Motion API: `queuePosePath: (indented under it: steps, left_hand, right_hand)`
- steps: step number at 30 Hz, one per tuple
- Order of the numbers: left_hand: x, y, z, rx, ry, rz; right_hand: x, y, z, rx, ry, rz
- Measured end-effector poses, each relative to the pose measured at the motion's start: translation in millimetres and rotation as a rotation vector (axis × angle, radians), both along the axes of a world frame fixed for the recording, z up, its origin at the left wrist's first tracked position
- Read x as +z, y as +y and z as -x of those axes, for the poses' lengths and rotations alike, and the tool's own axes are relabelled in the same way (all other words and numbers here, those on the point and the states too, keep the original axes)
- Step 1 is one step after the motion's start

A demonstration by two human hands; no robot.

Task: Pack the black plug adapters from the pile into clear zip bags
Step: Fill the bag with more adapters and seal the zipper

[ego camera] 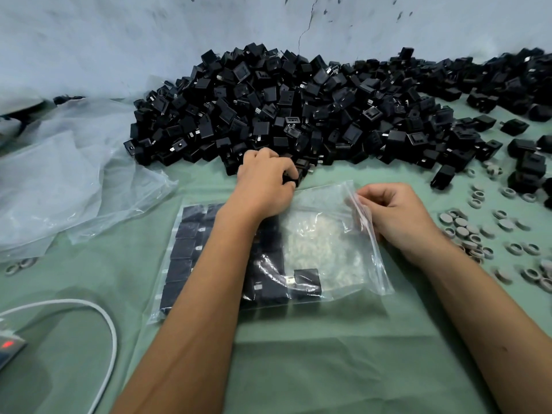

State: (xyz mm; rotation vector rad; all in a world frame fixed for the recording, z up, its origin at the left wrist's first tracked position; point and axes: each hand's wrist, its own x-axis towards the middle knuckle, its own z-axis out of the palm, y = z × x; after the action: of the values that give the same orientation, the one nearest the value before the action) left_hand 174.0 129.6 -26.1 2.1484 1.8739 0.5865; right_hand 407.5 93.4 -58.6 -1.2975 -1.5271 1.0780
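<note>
On the green cloth-covered table (298, 354), your left hand (264, 182) reached to the near edge of the adapter pile (298, 109), fingers curled round a black adapter (291, 179) at the pile's front. Your right hand (397, 215) pinched the open mouth edge of the clear zip bag (328, 234), thumb and fingers closed on the pinkish zip strip at the bag's right side. Bag lay flat between your forearms, just in front of the pile, mouth facing right. Inside it, rows of black adapters sat packed along the left half, partly hidden under your left forearm; one loose adapter (306, 279) lay toward the lower middle, metal prong pointing left. Right half of the bag showed only crinkled clear plastic. Pile ran wide along the back against the pale wall (149, 40), spilling off to the far right, with single adapters scattered near its right edge. Small grey rings (478, 231) lay scattered on the cloth to the right of your right hand, well apart from the bag. Crumpled clear plastic sheeting (74, 180) sat at left, beside the pile. White cable (110, 330) curved across the lower left, near a dark device (9, 351) with a red light at the frame edge; could not tell what it was.
</note>
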Motion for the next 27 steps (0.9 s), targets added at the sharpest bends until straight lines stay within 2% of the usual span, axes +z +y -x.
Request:
queuePosePath:
  steps: [2, 11, 15, 18, 22, 27]
  left_hand:
    - [-1.9, -0.4, 1.8, 0.023, 0.031, 0.014]
    - [3.2, -0.9, 3.1, 0.120, -0.113, -0.070]
    - [12.0, -4.3, -4.3, 0.129, -0.405, -0.092]
    - [16.3, -9.8, -21.6, -0.012, -0.592, -0.001]
    - [13.7, -16.4, -49.2, -0.092, -0.702, 0.091]
    - [10.0, -19.5, -64.1, -0.012, -0.817, 0.082]
  right_hand:
    - [-1.5, 2.4, 0.4, -0.085, -0.027, -0.056]
    - [-6.4, 3.5, 3.3, -0.137, -0.077, -0.131]
    - [-6.6, 4.0, 3.1, -0.244, -0.061, -0.213]
    - [-2.8, 3.9, 1.6, -0.225, -0.025, -0.315]
    - [0.3, -0.3, 0.9, -0.001, -0.068, -0.473]
    - [4.7, 0.4, -2.5, -0.044, -0.056, -0.456]
